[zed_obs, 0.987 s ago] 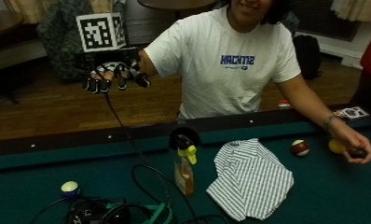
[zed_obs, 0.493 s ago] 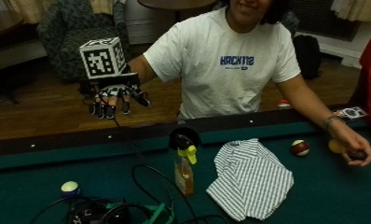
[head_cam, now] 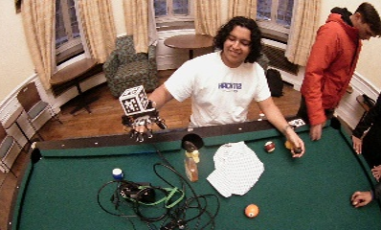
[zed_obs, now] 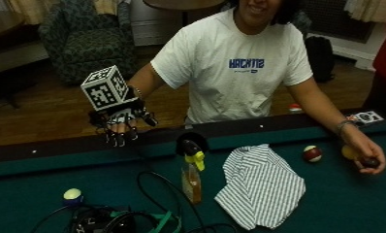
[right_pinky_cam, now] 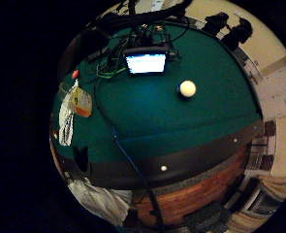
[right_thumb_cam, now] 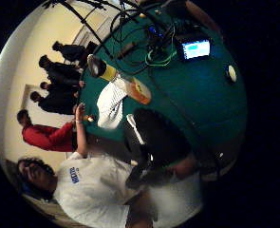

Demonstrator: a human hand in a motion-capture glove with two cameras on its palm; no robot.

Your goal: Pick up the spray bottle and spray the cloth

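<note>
Item: green-felted billiard table with dark rail (zed_obs: 44, 174), the largest thing in view and the surface that carried all else. A tangle of black and green cables with a small lit-screen device (zed_obs: 115, 221) lay on the felt at the near side, one black cable running past the bottle's base; judged a snagging hazard, since a hand coming down for the bottle could catch it and tip the bottle. White cloth with fine dark stripes, crumpled and partly folded (zed_obs: 261, 187), lay flat on the felt just beside the bottle, on the side of the person's bare hand. Black-gloved right hand (zed_obs: 119, 127) hung over the rail, well apart from the bottle, its fingers (zed_obs: 120, 139) loosely spread and pointing down, holding nothing. Tall narrow clear spray bottle with amber liquid, yellow trigger and black head (zed_obs: 192, 174), stood upright on the felt between the cables and the cloth, untouched. Judged risks: the bottle is slim and top-heavy in look, so a sideways touch might topple it onto the cloth; which way the nozzle faced could not be told, so a spray without turning it might wet the felt instead. Three billiard balls lay near: a maroon-and-white ball (zed_obs: 312, 154) beyond the cloth, a pale ball with blue top (zed_obs: 72, 195) by the cables, and a dark ball in the bare left hand (zed_obs: 367, 160). Writing: the white T-shirt's (zed_obs: 232, 87) blue chest print was too blurred to read with certainty; no label on the bottle could be read.
</note>
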